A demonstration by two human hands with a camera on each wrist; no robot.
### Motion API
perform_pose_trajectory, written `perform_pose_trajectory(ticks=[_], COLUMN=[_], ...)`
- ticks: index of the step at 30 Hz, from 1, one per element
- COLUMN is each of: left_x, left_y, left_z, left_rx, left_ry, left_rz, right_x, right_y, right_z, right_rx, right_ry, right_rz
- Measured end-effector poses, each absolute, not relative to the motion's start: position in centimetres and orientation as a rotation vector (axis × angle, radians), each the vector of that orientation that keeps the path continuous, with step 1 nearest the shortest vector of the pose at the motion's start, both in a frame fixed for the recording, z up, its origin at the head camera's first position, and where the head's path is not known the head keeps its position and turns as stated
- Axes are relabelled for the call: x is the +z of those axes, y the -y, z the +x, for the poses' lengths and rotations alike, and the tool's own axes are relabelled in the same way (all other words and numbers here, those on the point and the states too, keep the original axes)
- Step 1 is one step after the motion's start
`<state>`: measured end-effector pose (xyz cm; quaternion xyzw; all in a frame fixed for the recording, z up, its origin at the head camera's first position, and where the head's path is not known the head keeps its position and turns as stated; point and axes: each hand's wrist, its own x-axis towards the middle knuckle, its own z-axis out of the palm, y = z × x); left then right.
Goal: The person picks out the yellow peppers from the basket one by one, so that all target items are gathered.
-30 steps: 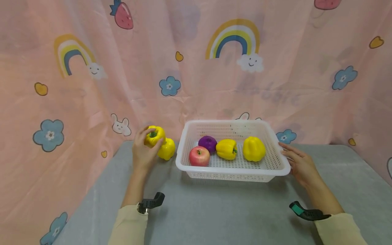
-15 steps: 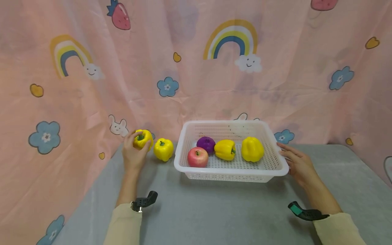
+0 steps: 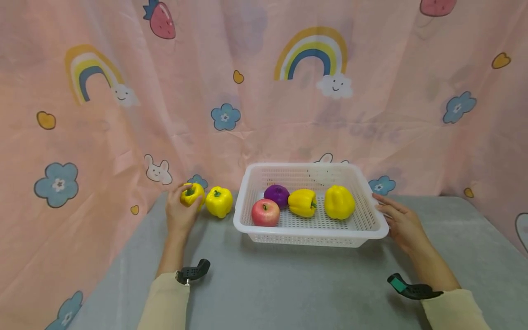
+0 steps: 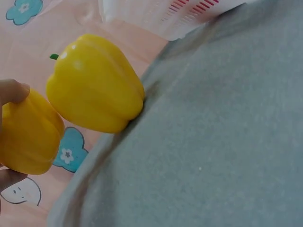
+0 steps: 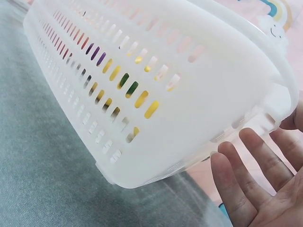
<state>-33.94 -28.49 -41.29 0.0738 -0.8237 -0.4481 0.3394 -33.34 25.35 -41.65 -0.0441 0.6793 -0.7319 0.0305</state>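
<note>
My left hand [image 3: 179, 214] grips a yellow bell pepper [image 3: 193, 196] at the table's back left, thumb on one side and fingers on the other. Whether its base touches the table is hidden. Just right of it stands another yellow bell pepper [image 3: 219, 202], stem up; in the left wrist view this pepper [image 4: 94, 85] appears very close to the held one. With fairly straight fingers, my right hand [image 3: 403, 223] touches the right end of a white perforated basket [image 3: 309, 233]. The right wrist view has those fingertips [image 5: 222, 163] against the basket's end wall, below the rim.
Inside the basket lie a red apple [image 3: 266, 212], a purple round fruit or vegetable [image 3: 277, 196], a yellow bell pepper on its side [image 3: 302, 203] and another yellow bell pepper [image 3: 339, 202]. A pink patterned curtain [image 3: 264, 114] hangs behind the grey table [image 3: 288, 288].
My left hand has carried its pepper left, away from the standing pepper, and then lowered it. The right hand stays at the basket's end.
</note>
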Motion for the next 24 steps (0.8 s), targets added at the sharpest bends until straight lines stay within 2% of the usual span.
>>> perform_pose_trajectory(ticks=[15,24], left_x=[-44.1,-43.7], left_y=[29.1,30.4], left_z=[-34.6,-33.6], left_rx=[-1.129,-1.146], left_ry=[2.264,2.355], left_rz=[0.257,0.269], right_x=[-41.6,-41.7], right_y=[-25.3,-25.2], right_z=[-33.2,-33.3], right_rx=[-2.267,-2.272], right_ry=[-2.099,-2.097], right_rz=[-0.147,-0.130])
